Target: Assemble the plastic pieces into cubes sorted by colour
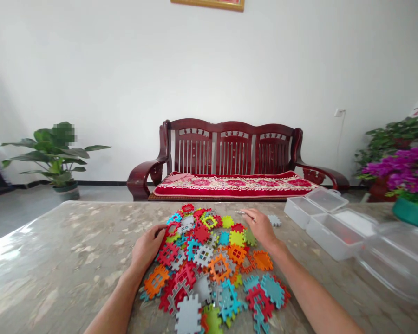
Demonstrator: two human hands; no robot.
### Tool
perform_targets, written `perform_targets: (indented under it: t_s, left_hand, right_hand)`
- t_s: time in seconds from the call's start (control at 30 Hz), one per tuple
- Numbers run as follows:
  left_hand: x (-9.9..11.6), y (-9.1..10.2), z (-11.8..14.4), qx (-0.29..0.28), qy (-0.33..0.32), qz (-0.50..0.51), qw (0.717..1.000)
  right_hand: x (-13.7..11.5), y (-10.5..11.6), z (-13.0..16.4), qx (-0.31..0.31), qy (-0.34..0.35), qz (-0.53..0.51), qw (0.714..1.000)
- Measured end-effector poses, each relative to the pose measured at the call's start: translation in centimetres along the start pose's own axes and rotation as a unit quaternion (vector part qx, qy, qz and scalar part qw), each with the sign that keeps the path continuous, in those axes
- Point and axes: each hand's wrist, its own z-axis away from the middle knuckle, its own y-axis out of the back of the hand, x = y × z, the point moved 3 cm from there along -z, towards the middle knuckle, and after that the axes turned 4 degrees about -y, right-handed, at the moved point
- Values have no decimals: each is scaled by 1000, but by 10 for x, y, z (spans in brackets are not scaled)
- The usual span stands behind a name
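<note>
A heap of colourful interlocking plastic tiles (202,255) with toothed edges spreads over the table in front of me. Some tiles are solid, while others have window-like cutouts, such as an orange tile (156,280). My left hand (146,245) rests against the heap's left side, its thumb and index finger apart beside a red tile (172,228). At the far right of the heap, my right hand (259,226) pinches a grey interlocking tile (240,212), seen nearly edge-on. A single pale grey tile (274,220) lies flat just right of that hand.
Clear plastic boxes (330,246) with lids stand on the right of the patterned table (73,260). Purple flowers (400,169) in a teal pot are at the far right. Behind the table stands a wooden bench (235,139) with a red cushion; a potted plant (61,157) is at left.
</note>
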Motion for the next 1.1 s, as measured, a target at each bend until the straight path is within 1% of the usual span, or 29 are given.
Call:
perform_targets:
  t_s: [0.07, 0.1, 0.17, 0.23, 0.3, 0.4, 0.47, 0.6, 0.8, 0.9, 0.97, 1.1]
  left_hand:
    - [0, 0, -1, -1, -1, -4, 1000]
    - [0, 0, -1, -2, -1, -6, 1000]
    - [0, 0, -1, -6, -1, -7, 1000]
    - [0, 1, 0, -7, -3, -7, 1000]
    - [1, 1, 0, -5, -4, -10, 1000]
    - [2, 1, 1, -6, -3, -14, 1000]
    - [2, 2, 1, -9, 2, -15, 1000]
    - [2, 2, 1, -11, 6, -18, 1000]
    - [3, 2, 1, -7, -2, -5, 1000]
    - [2, 2, 1, 1, -5, -4, 1000]
    - [2, 2, 1, 5, -8, -4, 1000]
    - [3, 3, 1, 4, -6, -10, 1000]
  right_hand:
    - [37, 21, 5, 82, -27, 12, 996]
    - [56, 31, 8, 113, -41, 32, 992]
    - [89, 46, 14, 154, -71, 84, 982]
    - [112, 55, 19, 166, -102, 136, 971]
    - [124, 57, 22, 155, -124, 188, 962]
    - [128, 53, 24, 108, -135, 256, 951]
    - [126, 49, 24, 85, -139, 277, 947]
    - [121, 48, 25, 70, -143, 287, 945]
    - [104, 52, 26, 38, -151, 308, 939]
    - [100, 50, 26, 33, -153, 311, 938]
    - [102, 48, 27, 37, -161, 308, 937]
    - [110, 46, 29, 45, -209, 304, 928]
